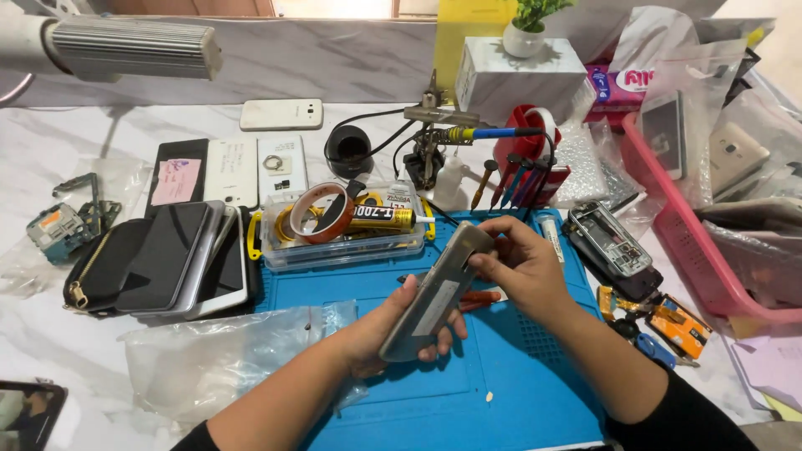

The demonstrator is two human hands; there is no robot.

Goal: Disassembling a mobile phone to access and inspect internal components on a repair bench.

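Both my hands hold a grey smartphone (434,292) tilted over a blue work mat (501,376). My left hand (388,330) cradles its lower end from underneath. My right hand (518,259) pinches its upper edge with thumb and fingers. The phone's back faces me and its screen side is hidden. A red-handled tool (480,297) lies on the mat just beneath the phone.
A clear plastic box (342,242) with tape rolls and a glue tube stands behind the mat. Stacked phones and a black pouch (167,259) lie left, a plastic bag (217,355) in front. An opened phone (610,242), screwdrivers (518,179), soldering stand (430,142) and pink basket (693,250) sit right.
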